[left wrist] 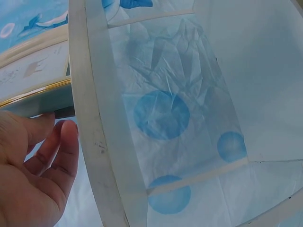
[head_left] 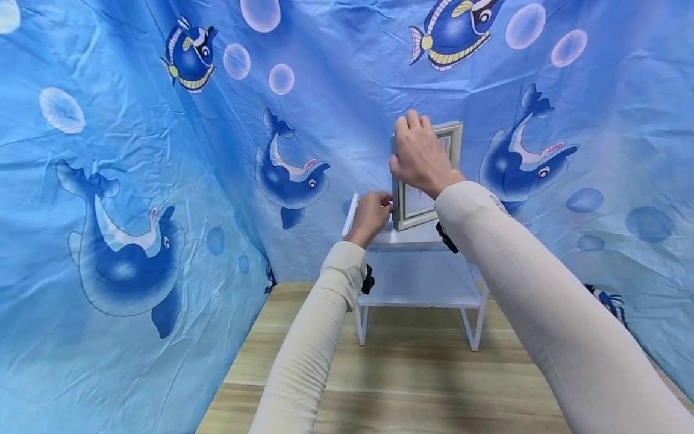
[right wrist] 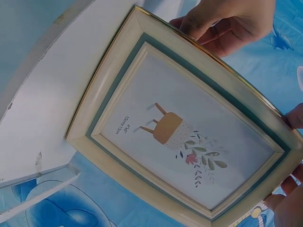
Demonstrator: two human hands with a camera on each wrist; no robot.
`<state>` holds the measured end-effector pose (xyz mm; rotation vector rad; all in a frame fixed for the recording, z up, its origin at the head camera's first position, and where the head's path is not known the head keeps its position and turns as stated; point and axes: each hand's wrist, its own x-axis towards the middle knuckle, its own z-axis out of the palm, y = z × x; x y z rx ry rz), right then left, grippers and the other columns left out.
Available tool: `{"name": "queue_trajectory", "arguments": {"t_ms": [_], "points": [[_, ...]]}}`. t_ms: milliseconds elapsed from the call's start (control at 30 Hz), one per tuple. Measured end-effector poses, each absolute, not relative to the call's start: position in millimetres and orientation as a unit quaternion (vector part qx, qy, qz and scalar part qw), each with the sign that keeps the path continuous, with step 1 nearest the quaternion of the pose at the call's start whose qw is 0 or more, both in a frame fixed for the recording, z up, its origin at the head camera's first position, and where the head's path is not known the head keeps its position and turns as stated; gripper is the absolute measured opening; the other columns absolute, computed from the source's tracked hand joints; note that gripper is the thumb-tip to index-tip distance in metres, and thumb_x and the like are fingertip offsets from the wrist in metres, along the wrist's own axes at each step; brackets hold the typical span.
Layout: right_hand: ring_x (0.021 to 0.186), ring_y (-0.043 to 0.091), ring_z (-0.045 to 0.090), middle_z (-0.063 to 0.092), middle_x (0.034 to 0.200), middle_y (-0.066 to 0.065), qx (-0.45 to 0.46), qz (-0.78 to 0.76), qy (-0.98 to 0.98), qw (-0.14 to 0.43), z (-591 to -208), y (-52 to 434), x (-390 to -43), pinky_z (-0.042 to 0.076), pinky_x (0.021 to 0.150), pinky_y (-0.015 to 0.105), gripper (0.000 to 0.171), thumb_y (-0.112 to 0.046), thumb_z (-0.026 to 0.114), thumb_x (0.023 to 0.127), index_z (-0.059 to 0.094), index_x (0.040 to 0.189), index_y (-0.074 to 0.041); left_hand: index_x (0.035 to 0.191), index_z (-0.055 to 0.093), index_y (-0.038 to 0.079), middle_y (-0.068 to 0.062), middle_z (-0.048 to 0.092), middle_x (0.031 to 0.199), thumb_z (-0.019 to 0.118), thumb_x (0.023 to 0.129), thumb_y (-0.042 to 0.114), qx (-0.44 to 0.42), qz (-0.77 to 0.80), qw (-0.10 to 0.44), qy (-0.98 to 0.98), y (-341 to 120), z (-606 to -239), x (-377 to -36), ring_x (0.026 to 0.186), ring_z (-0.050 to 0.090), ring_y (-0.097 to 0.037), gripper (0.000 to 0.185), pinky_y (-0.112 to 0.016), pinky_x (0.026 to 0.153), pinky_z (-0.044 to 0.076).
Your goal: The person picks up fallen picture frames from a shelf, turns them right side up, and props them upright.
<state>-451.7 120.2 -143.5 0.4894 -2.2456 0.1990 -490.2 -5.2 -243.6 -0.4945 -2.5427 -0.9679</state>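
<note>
A cream picture frame (head_left: 414,202) with a gold edge and teal inner line stands upright on a small white table (head_left: 398,237). Inside it, the right wrist view shows a print (right wrist: 168,127) of a brown stool with flowers and leaves. My right hand (head_left: 422,150) grips the frame's upper left corner, fingers over the top and thumb at the side. Lower down, my left hand (head_left: 371,212) holds the left side edge near the tabletop. In the left wrist view its thumb lies along the frame's edge, with bent fingers behind; the frame's back is mostly hidden.
The white table has a lower shelf (head_left: 417,283) and thin metal legs (head_left: 474,328). A raised white edge (head_left: 351,217) stands at its left side. Blue curtains (head_left: 325,132) printed with dolphins and fish hang behind and beside it. Below is a wood-patterned floor (head_left: 401,386).
</note>
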Motion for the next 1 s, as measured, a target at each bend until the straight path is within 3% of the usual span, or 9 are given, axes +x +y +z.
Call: {"name": "queue_trajectory", "arguments": {"t_ms": [367, 833, 1000], "points": [[0.091, 0.033, 0.040, 0.044, 0.105, 0.018, 0.205, 0.099, -0.889, 0.398, -140, 126, -455, 0.039, 0.079, 0.042, 0.020, -0.006, 0.055, 0.085, 0.047, 0.101, 0.003, 0.113, 0.073, 0.008, -0.008, 0.073, 0.108, 0.059, 0.100, 0.012, -0.191, -0.327, 0.195, -0.905, -1, -241, -489, 0.097, 0.067, -0.019, 0.020, -0.032, 0.085, 0.053], [0.097, 0.035, 0.042, 0.045, 0.112, 0.020, 0.209, 0.102, -0.900, 0.370, -136, 129, -451, 0.042, 0.085, 0.046, 0.022, -0.006, 0.051, 0.091, 0.048, 0.109, 0.006, 0.116, 0.073, 0.011, -0.007, 0.074, 0.109, 0.059, 0.099, 0.010, -0.211, -0.307, 0.203, -0.906, 3, -238, -490, 0.100, 0.069, -0.018, 0.022, -0.031, 0.085, 0.055], [0.096, 0.035, 0.040, 0.044, 0.112, 0.020, 0.213, 0.098, -0.902, 0.361, -136, 132, -451, 0.040, 0.084, 0.045, 0.019, -0.005, 0.049, 0.091, 0.047, 0.107, 0.005, 0.112, 0.074, 0.012, -0.007, 0.074, 0.105, 0.058, 0.099, 0.009, -0.211, -0.306, 0.203, -0.906, 4, -240, -488, 0.094, 0.070, -0.018, 0.021, -0.031, 0.080, 0.055]]}}
